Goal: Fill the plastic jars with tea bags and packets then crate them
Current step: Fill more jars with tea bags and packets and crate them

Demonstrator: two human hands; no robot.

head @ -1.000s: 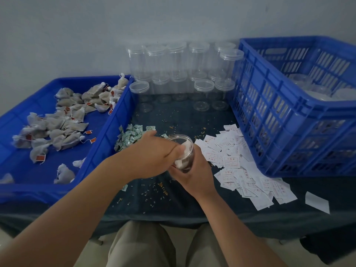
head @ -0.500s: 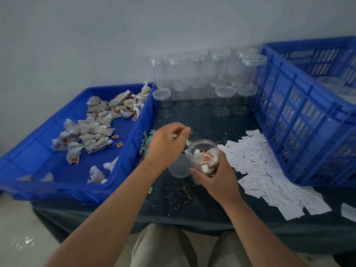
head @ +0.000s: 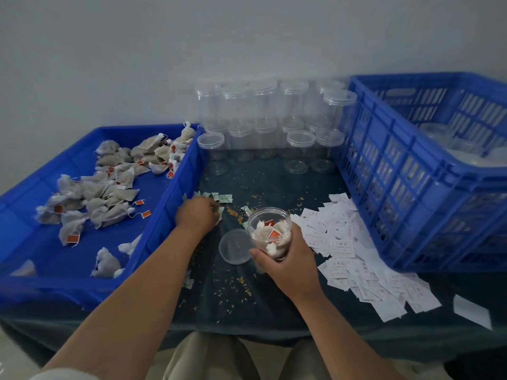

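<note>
Task status: the jar [head: 270,231] in work is open and holds several tea bags, some with red tags showing. I judge the tea-bag step for this jar done or nearly done. No green packet is visible inside it. Its lid [head: 234,246] lies flat on the table cloth [head: 247,297], just beside the jar on my left.

Remaining work, as I judge it:
1. Add a packet, fit the lid and place the jar in the crate [head: 384,171].
2. Repeat for the empty jars [head: 263,119] stacked against the wall.

The crate on my right already holds pale round shapes, probably finished jars. Many loose tea bags [head: 109,193] remain in the tray [head: 175,193] on my left.

Hand positions: my right hand [head: 290,259] is wrapped around the lower part of the jar, holding it upright above the table, near the white paper slips [head: 356,259]. My left hand [head: 197,215] is stretched forward, palm down, with its fingers curled onto the green packets [head: 223,198] next to the tray wall. I cannot tell whether it has a packet pinched.
</note>
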